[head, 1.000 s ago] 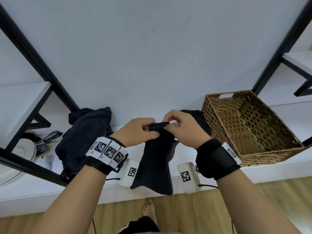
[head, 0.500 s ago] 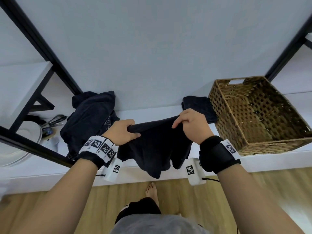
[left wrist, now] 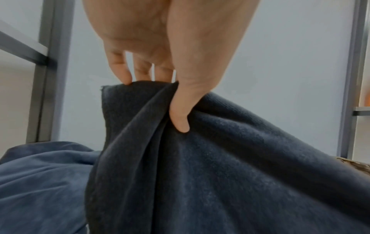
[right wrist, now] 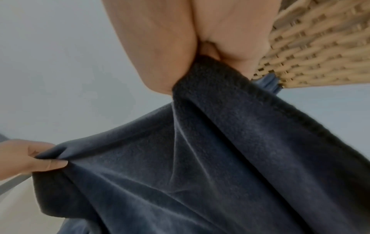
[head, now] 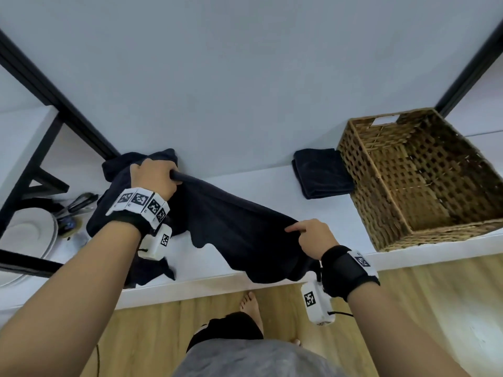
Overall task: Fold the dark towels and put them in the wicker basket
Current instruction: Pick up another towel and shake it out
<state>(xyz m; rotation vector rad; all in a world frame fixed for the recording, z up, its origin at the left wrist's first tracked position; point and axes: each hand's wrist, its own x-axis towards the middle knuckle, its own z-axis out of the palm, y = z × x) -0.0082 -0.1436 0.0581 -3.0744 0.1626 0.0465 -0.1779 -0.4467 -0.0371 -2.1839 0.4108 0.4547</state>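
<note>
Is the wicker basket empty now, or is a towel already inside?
Empty: the wicker basket shows only bare weave inside. One folded towel lies beside it on the shelf, outside.

Bare forearms; black wristbands (head: 345,270) with white tag-marked camera boxes (head: 317,304); grey top, black shorts, barefoot.

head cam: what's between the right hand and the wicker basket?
Nothing: bare white shelf separates the right hand from the wicker basket in the head view. The folded dark towel lies farther back, against the basket's side.
</note>
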